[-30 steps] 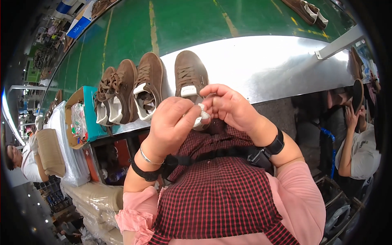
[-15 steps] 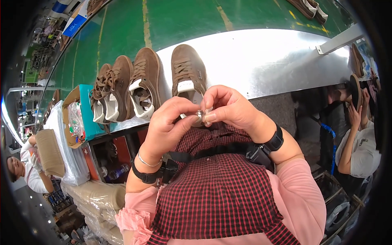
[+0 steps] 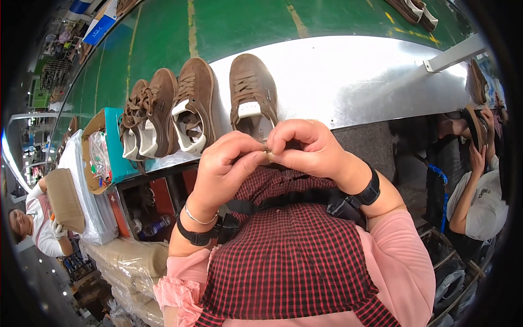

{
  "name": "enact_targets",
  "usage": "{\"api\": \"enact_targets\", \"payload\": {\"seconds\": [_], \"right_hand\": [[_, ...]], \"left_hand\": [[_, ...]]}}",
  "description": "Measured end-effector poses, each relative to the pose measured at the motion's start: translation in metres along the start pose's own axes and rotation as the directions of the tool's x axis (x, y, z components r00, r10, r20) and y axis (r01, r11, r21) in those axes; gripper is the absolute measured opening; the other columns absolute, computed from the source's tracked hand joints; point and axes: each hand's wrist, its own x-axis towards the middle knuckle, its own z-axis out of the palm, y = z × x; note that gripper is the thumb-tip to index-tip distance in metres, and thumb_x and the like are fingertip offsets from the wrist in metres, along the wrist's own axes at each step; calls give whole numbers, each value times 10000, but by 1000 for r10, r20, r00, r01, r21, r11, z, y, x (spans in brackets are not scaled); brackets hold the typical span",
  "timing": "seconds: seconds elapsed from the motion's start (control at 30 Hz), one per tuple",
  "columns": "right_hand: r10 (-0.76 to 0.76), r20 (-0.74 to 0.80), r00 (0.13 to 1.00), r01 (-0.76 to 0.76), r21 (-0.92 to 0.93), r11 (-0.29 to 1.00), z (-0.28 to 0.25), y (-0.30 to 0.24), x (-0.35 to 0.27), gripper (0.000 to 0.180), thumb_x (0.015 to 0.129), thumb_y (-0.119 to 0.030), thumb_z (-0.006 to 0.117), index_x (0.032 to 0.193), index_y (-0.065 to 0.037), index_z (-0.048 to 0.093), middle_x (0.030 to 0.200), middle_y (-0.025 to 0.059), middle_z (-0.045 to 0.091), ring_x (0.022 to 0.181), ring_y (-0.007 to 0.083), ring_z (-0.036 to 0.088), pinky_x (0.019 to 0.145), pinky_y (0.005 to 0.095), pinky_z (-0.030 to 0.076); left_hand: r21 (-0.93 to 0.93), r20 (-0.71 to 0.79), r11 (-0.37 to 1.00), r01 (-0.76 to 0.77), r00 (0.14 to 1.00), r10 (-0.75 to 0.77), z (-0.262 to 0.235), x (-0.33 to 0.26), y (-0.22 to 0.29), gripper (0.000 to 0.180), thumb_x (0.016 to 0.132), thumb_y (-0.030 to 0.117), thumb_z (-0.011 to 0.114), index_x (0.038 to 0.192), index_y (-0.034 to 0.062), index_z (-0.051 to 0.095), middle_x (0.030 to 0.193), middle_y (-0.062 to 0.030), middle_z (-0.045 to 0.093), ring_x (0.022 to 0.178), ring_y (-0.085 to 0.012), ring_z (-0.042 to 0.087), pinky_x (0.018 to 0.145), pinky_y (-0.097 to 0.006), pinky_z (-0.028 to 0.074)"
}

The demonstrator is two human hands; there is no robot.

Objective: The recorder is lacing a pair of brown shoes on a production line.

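Observation:
My left hand (image 3: 227,163) and my right hand (image 3: 311,148) meet just in front of my apron, thumbs and forefingers pinched tip to tip. Between the fingertips is something tiny, mostly covered and too small to name. Right behind my hands, a brown shoe (image 3: 253,79) with a white heel lining stands on the shiny metal shelf, its toe pointing away; my fingers overlap the view of its heel. To its left is another brown laced shoe (image 3: 197,82), and beside that a brown pair (image 3: 158,95) with tied laces leans together.
A teal box (image 3: 111,122) with small plastic-wrapped items stands left of the shoes. Beyond the metal shelf (image 3: 348,76) runs a green belt (image 3: 245,27) with yellow marks. A metal bracket (image 3: 455,53) rises at right. Co-workers sit at far left and far right, handling shoe parts.
My fingertips have closed tighter, covering the small shiny, clear-looking thing seen between them before. My right hand has sunk slightly. The shoes stay on the shelf.

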Motion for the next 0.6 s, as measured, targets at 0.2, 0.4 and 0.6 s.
{"api": "enact_targets", "payload": {"seconds": [0.2, 0.4, 0.6], "right_hand": [[56, 34, 998, -56, -11, 998, 1, -2, -1, 97, 800, -4, 623, 892, -31, 608, 847, 20, 617, 807, 104, 585, 746, 250, 479], [47, 128, 991, -35, -97, 995, 1, -7, -1, 107, 816, -13, 623, 920, -32, 611, 844, 21, 615, 802, 100, 581, 742, 239, 479], [310, 192, 931, -362, 593, 720, 4, 3, -4, 115, 849, -24, 598, 957, -36, 562, 852, 22, 594, 768, 107, 591, 677, 249, 506]], "left_hand": [[-42, 32, 999, 11, 999, -9, -2, 0, -2, 87, 783, 32, 685, 838, 0, 625, 783, -75, 608, 699, -182, 573, 625, -277, 458], [-35, 82, 999, 3, 997, 0, -6, -2, -1, 103, 758, -12, 670, 843, 1, 614, 803, -78, 604, 711, -190, 577, 637, -280, 462], [73, 78, 967, -244, 968, 238, -2, -3, 0, 167, 705, -45, 680, 853, 4, 618, 825, -92, 614, 744, -224, 599, 650, -294, 475]]}}
